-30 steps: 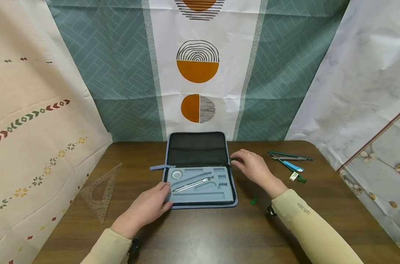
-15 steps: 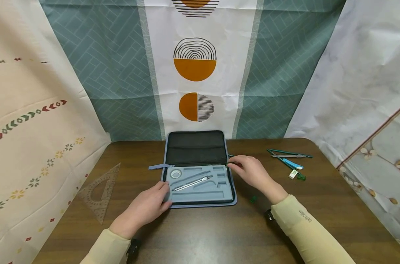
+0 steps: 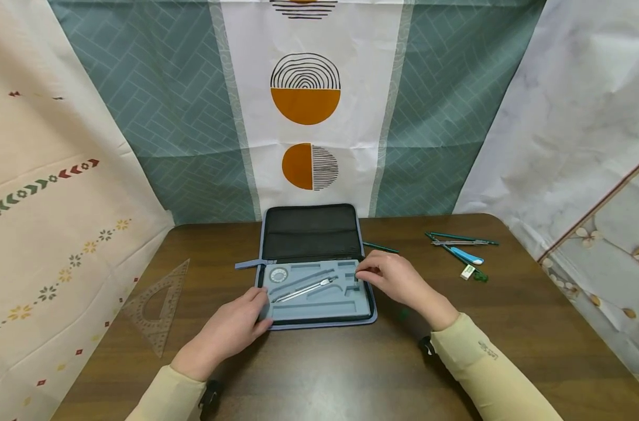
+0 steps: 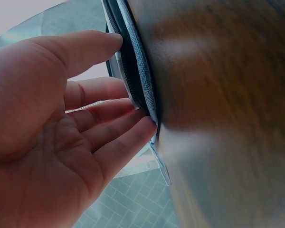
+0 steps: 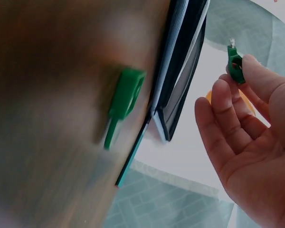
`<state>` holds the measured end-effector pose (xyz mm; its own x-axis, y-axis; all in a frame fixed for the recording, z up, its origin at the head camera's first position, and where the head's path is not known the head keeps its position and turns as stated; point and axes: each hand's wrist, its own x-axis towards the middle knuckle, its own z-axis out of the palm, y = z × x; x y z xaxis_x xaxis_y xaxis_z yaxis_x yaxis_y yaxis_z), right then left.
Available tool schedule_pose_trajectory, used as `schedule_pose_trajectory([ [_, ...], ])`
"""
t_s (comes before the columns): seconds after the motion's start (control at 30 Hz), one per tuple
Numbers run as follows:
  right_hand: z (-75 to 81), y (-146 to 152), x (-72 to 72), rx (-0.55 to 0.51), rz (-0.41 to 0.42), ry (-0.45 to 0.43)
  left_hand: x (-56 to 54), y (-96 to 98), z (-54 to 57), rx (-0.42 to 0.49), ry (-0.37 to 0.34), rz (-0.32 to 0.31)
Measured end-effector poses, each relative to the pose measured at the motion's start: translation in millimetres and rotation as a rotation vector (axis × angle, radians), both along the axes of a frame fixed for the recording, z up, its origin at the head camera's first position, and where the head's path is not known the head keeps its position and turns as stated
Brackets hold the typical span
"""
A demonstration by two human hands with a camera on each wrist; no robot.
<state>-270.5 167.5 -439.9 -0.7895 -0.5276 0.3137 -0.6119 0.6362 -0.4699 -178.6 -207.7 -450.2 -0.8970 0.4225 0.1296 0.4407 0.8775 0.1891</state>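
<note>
A zipped drawing-set case lies unfolded, its black lid (image 3: 309, 231) at the back and a light blue moulded tray (image 3: 311, 309) in front. Silver compasses (image 3: 305, 290) lie slantwise on the tray, near a round disc (image 3: 278, 275). My left hand (image 3: 229, 330) rests at the case's front left corner, its loosely bent fingers (image 4: 126, 137) touching the edge. Over the tray's right side, my right hand (image 3: 398, 280) pinches a small green plastic piece (image 5: 234, 69) with a hole and a bright tip. A second green piece (image 5: 127, 95) lies on the table below this hand.
A clear set square (image 3: 156, 307) with a protractor cut-out lies at the left. A dark green pencil (image 3: 381, 247) lies behind my right hand. At the far right are more pencils, a silver drawing tool (image 3: 459, 242), a blue knife (image 3: 467, 255), an eraser (image 3: 467, 272) and a green object (image 3: 480, 276).
My right hand has moved left from beside the case to over the tray's right side with the green piece. The pencil behind it shows now. My left hand stays at the corner.
</note>
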Motion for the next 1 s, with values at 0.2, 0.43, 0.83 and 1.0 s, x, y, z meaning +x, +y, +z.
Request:
schedule_pose_trajectory([
  [0.2, 1.8, -10, 1.2, 0.054, 0.042, -0.018, -1.1, -0.1, 1.3, -0.001, -0.018, 0.004],
  [0.43, 1.1, -21, 2.5, 0.147, 0.007, 0.023, -1.4, -0.6, 0.4, -0.002, -0.008, 0.0],
  [0.83, -0.6, -31, 3.4, 0.275, -0.034, 0.102, -1.8, -1.0, -0.6, -0.003, -0.01, 0.003],
  [1.0, -0.6, -34, 4.9, 0.304, -0.037, 0.129, -2.0, -1.6, -1.0, -0.008, -0.008, 0.001],
])
